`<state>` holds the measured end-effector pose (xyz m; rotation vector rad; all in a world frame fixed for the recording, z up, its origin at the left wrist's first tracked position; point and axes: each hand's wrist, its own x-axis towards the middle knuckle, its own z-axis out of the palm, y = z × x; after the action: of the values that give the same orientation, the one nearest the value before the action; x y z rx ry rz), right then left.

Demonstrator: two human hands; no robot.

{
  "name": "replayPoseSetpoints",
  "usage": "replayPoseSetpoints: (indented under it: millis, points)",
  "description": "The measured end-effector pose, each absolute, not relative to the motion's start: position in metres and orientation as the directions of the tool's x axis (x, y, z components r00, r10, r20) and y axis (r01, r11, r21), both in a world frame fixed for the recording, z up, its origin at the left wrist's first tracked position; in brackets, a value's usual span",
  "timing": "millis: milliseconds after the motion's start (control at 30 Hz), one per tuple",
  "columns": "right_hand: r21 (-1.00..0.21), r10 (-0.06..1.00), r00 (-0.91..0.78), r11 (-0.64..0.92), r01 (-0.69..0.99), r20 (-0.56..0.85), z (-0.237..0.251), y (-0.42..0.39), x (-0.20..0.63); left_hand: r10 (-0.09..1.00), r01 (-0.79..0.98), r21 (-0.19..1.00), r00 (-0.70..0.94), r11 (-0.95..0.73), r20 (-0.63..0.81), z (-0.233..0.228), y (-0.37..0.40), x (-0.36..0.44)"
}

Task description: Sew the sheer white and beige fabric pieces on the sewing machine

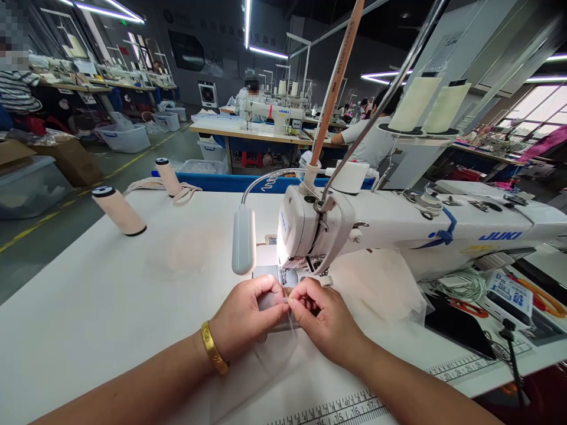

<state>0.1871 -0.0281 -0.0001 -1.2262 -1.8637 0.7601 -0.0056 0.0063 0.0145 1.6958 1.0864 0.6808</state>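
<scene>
My left hand and my right hand meet just in front of the needle of a white JUKI sewing machine. Both pinch a small, thin strip of clear or pale material between fingertips; the piece is mostly hidden by my fingers. A gold bracelet sits on my left wrist. The hands rest on the white sewing table, over the needle plate, which is lit by the machine's lamp.
A grey gooseneck lamp hangs left of the needle. Two cream thread spools lie at the table's back left. Scissors, cables and a control box crowd the right. A ruler is printed along the front edge. Other people work at machines behind.
</scene>
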Motion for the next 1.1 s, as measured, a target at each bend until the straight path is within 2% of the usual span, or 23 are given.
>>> replayPoseSetpoints:
  millis: [167,533,867,1100]
  points:
    - [-0.812,0.933,-0.25,0.35,0.468,0.258,0.0016,-0.0277,0.1873,0.902,0.352,0.934,0.421,-0.06,-0.101,0.0163,0.0049,-0.0059]
    - [-0.816,0.929,-0.272,0.355,0.455,0.253,0.0048,-0.0287,0.1889,0.863,0.341,0.931,0.502,-0.134,-0.059,0.0173,0.0083,-0.0112]
    - [-0.838,0.942,-0.267,0.309,0.45,0.204,0.0029,-0.0286,0.1909,0.876,0.35,0.93,0.477,-0.109,-0.077,0.0213,0.0079,-0.0094]
    - [-0.797,0.923,-0.287,0.37,0.478,0.256,0.0024,-0.0292,0.1887,0.885,0.362,0.922,0.463,-0.138,-0.05,0.0184,0.0074,-0.0085]
